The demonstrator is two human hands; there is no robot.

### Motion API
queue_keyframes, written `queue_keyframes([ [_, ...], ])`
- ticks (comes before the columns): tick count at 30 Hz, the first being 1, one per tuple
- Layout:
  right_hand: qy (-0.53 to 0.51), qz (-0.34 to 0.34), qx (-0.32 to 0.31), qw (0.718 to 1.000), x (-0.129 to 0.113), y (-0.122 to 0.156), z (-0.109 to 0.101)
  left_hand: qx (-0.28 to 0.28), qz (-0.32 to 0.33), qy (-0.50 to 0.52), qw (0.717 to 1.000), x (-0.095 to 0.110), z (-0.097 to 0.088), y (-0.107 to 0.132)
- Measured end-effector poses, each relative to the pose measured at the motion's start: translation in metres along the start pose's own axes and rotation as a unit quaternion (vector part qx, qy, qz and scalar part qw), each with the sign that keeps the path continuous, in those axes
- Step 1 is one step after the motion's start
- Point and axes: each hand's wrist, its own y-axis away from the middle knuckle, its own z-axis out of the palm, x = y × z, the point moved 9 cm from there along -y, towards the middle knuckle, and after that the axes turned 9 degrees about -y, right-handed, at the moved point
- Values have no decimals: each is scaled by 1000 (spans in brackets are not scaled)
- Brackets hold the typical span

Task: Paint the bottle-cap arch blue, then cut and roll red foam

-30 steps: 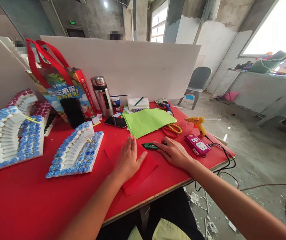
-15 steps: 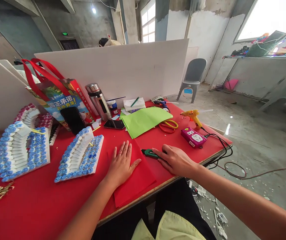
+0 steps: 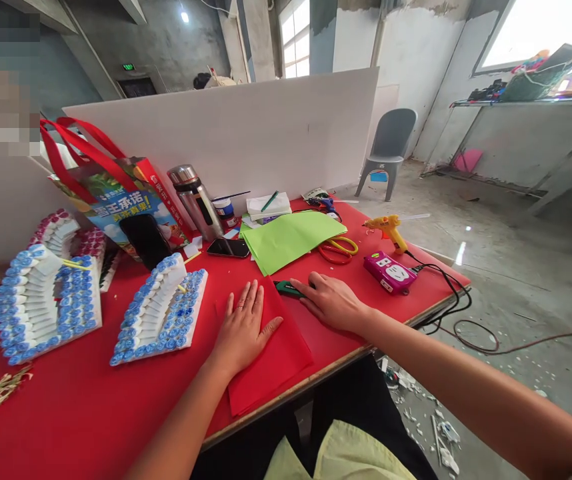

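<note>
My left hand [image 3: 244, 328] lies flat with fingers spread on a folded stack of red paper [image 3: 281, 360], pressing it to the red table. My right hand [image 3: 330, 300] is closed around a green utility knife [image 3: 289, 289]. The knife's front end is at the upper right edge of the red paper; its blade cannot be made out. Just beyond the hands lie sheets of light green paper [image 3: 291, 239], with yellow-and-red-handled scissors [image 3: 339, 249] partly under them.
Two blue-and-white flower-covered models [image 3: 159, 310] stand left. Behind are a phone [image 3: 228, 248], a thermos [image 3: 196, 203] and a printed bag [image 3: 116, 197]. A purple power strip [image 3: 390, 272] and yellow glue gun [image 3: 387, 231] sit right, cords hanging over the table edge.
My right hand has slid the utility knife a little up and left along the paper's edge. My left hand stays in place on the red paper.
</note>
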Motion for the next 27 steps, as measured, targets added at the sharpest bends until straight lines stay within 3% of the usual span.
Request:
queue_keyframes([
  [8, 4, 25, 13, 1000, 12, -24, 6, -5, -8, 15, 1000, -1, -1, 0],
  [13, -32, 59, 29, 997, 19, -27, 1, 24, -26, 77, 996, -6, -25, -20],
  [16, -59, 82, 75, 992, 26, -24, -6, 36, 71, 93, 992, 10, -42, -36],
  [19, -62, 114, 117, 985, 38, -22, -9, 20, 162, 123, 979, 25, -44, -45],
  [23, -39, 150, 116, 981, 53, -32, -6, 51, 166, 142, 975, 22, -44, -48],
  [27, -8, 175, 126, 976, 66, -62, -12, 85, 152, 151, 973, 14, -46, -45],
])
